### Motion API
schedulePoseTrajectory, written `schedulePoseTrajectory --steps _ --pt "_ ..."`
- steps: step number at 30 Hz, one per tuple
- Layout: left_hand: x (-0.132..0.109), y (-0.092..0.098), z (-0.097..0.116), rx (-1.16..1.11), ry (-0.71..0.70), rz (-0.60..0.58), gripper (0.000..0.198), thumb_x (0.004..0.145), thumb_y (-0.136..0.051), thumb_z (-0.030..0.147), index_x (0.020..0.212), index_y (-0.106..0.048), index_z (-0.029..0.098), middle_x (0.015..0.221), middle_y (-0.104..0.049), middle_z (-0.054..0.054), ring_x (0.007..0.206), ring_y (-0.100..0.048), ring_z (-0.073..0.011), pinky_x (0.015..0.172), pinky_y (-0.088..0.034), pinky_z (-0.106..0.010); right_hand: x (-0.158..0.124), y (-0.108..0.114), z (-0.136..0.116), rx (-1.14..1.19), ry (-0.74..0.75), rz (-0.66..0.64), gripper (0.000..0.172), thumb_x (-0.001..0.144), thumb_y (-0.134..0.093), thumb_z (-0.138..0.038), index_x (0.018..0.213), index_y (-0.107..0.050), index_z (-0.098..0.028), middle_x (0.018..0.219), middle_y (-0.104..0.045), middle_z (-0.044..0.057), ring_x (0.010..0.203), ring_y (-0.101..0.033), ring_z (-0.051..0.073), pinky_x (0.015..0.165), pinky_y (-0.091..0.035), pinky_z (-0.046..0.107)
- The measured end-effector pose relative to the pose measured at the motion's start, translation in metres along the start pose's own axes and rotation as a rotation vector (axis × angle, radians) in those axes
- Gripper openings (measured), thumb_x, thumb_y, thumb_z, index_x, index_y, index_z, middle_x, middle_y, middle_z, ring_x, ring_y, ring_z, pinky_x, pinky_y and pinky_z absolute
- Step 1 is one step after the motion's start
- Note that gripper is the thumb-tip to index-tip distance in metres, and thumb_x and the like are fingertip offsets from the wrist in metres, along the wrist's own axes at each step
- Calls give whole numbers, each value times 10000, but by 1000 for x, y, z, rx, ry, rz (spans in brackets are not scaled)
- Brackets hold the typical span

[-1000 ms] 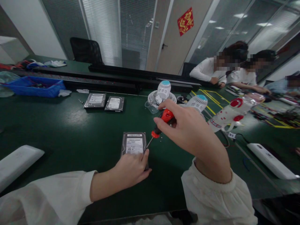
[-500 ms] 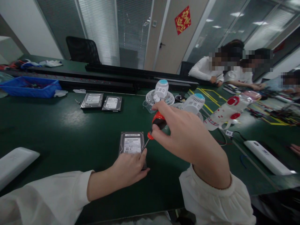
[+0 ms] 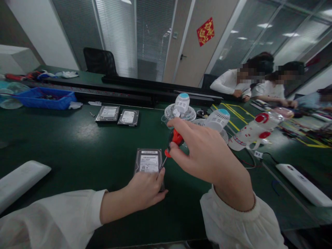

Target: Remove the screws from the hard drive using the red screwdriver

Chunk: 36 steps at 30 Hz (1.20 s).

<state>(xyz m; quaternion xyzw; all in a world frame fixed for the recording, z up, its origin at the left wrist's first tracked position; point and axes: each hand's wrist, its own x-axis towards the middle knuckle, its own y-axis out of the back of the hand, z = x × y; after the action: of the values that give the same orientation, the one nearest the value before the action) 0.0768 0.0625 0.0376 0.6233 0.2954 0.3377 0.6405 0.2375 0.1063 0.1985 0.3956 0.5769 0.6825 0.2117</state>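
Observation:
A hard drive (image 3: 148, 162) with a white label lies flat on the green table in front of me. My left hand (image 3: 146, 188) is closed over its near part, thumb at the near right corner and index finger close to the screwdriver shaft. In my right hand (image 3: 204, 148) is a screwdriver (image 3: 177, 137) with a red and black handle, gripped between thumb and fingers. It is tilted, its thin shaft running down to the drive's right edge. The tip is hidden by my left index finger, so I cannot tell what it touches.
Two more hard drives, one left (image 3: 108, 113) and one right (image 3: 128, 117), lie farther back. A blue tray (image 3: 49, 102) is at the left. White fans (image 3: 182, 103) and a clear bottle (image 3: 249, 131) stand beyond my right hand. White devices (image 3: 302, 183) flank me. Co-workers sit back right.
The whole view has shifted slightly down and to the right. The screwdriver handle has turned a little in my right fingers; my left hand stays on the hard drive.

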Motion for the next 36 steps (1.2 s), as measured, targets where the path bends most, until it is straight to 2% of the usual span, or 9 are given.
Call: schedulePoseTrajectory --steps 4,7,10,13,16,19,23,29,36 --pt "-1 -4 0 12 -4 36 668 982 -503 515 1435 -538 25 1007 -754 -212 870 -735 -316 698 -587 -401 2 -2 0 -100 -25 58 349 990 -426 -513 1097 -568 -213 755 -678 21 613 -566 173 552 -216 268" --pt "-1 -6 -1 16 -6 62 672 985 -493 527 1439 -533 33 980 -754 -204 867 -734 -314 691 -582 -395 3 -3 1 -108 -19 67 277 963 -461 -404 1121 -563 -200 744 -666 20 588 -530 161 551 -227 266" --pt "-1 -6 -1 17 -6 57 684 986 -487 538 1445 -527 33 958 -754 -198 866 -732 -317 689 -579 -402 3 -2 1 -16 38 32 327 901 -491 -305 1198 -532 -175 816 -677 31 637 -549 161 569 -266 267" --pt "-1 -5 -1 16 -12 52 677 988 -486 533 1438 -535 30 958 -754 -199 872 -732 -316 699 -577 -402 5 -3 0 -20 32 33 337 952 -466 -406 1199 -536 -187 825 -683 36 662 -574 175 564 -257 267" --pt "-1 -4 -1 22 -11 54 668 990 -486 529 1435 -540 34 1020 -749 -219 916 -731 -322 741 -577 -410 6 -5 -2 -127 -50 58 406 995 -391 -531 1132 -563 -189 722 -656 33 559 -513 163 528 -208 269" --pt "-1 -3 -1 16 -4 21 667 997 -474 527 1451 -522 40 1059 -742 -230 937 -730 -325 737 -575 -406 4 -4 -1 -173 -83 62 336 986 -408 -445 1131 -560 -184 694 -648 32 523 -479 156 523 -196 271" --pt "-1 -2 -1 0 -7 11 674 1003 -458 532 1457 -511 36 1051 -743 -225 928 -731 -322 720 -578 -403 2 -1 1 -71 -11 9 355 923 -453 -335 1238 -505 -181 803 -690 42 614 -560 181 554 -243 273" --pt "-1 -4 -1 8 -10 19 669 993 -486 523 1444 -524 30 1068 -741 -231 929 -733 -319 726 -584 -400 3 0 4 -192 -92 26 430 987 -369 -570 1118 -569 -213 643 -614 22 525 -482 171 538 -199 265" --pt "-1 -4 -2 5 -7 14 670 992 -479 533 1450 -522 46 1022 -744 -213 885 -731 -303 688 -571 -380 2 1 7 -32 13 8 352 902 -484 -363 1196 -482 -169 688 -598 -1 554 -484 148 568 -247 263"
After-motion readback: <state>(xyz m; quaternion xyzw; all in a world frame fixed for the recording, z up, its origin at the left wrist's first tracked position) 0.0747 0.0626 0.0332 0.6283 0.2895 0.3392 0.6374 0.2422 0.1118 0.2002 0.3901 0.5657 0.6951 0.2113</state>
